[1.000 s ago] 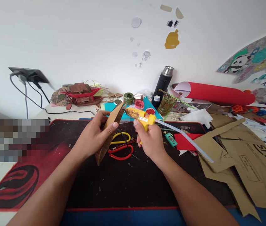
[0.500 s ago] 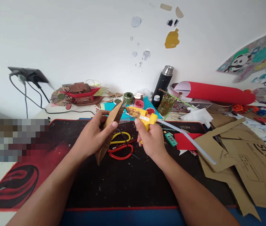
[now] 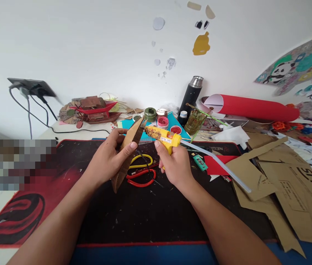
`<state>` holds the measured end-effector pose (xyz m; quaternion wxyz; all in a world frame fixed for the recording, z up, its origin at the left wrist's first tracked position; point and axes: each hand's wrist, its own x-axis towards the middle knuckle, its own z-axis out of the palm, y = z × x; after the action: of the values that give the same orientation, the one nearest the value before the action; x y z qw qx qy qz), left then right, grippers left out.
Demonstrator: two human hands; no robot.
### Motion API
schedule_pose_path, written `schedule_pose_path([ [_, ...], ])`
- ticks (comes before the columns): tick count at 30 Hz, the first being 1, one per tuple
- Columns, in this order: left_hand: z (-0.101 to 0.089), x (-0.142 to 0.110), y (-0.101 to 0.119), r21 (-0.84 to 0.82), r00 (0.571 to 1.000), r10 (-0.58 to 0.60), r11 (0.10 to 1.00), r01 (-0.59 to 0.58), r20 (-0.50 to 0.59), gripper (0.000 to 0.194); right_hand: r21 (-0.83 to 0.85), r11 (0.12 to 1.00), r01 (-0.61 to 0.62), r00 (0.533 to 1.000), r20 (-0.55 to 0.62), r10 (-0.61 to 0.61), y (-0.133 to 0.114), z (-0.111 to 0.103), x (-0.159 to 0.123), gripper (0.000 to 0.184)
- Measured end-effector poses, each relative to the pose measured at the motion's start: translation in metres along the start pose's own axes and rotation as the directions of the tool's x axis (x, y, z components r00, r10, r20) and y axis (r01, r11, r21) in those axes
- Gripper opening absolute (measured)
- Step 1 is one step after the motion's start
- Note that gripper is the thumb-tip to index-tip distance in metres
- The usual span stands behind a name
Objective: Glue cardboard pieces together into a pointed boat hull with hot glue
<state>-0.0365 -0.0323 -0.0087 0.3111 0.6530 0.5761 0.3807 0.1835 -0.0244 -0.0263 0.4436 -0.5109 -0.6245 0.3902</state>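
My left hand (image 3: 107,156) is closed around a long, pointed brown cardboard piece (image 3: 130,147), thumb on its near face, and holds it tilted above the mat. In my right hand (image 3: 176,162) is a yellow hot glue gun (image 3: 164,136) with a brown-stained front. Its nozzle points left, close to the upper end of the cardboard; whether they touch I cannot tell. A long clear glue stick (image 3: 216,160) sticks out of its back. Below and between the hands lie scissors (image 3: 145,178) with one red and one yellow handle, partly hidden by the cardboard.
A black and red desk mat (image 3: 145,221) covers the table front. Cardboard scraps (image 3: 294,187) pile up at right. Behind stand paint jars (image 3: 162,122), a black thermos (image 3: 191,94), a glass with brushes (image 3: 195,121) and a model boat (image 3: 95,110). A red roll (image 3: 258,108) lies against the wall.
The glue gun in my right hand has shifted slightly left, its nozzle nearer the cardboard's upper end. My left hand and the cardboard are almost still.
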Motion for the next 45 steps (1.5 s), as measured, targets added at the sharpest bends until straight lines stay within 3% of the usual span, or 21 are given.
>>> schedule_pose_path([
  [16,0.000,-0.001,0.008,0.025,1.000,-0.001,1.000,0.001,-0.014,0.067,0.009,1.000,-0.018,1.000,-0.002,0.018,0.003,0.003,-0.001,0.058],
  [27,0.001,0.000,-0.003,-0.023,1.000,0.022,1.000,-0.022,-0.004,0.063,-0.013,1.000,-0.011,1.000,0.002,0.011,0.001,0.002,-0.001,0.061],
  [45,0.001,-0.001,0.005,-0.025,1.000,0.006,1.000,-0.006,-0.008,0.070,0.001,1.000,-0.021,1.000,0.022,0.021,0.002,0.004,-0.002,0.058],
])
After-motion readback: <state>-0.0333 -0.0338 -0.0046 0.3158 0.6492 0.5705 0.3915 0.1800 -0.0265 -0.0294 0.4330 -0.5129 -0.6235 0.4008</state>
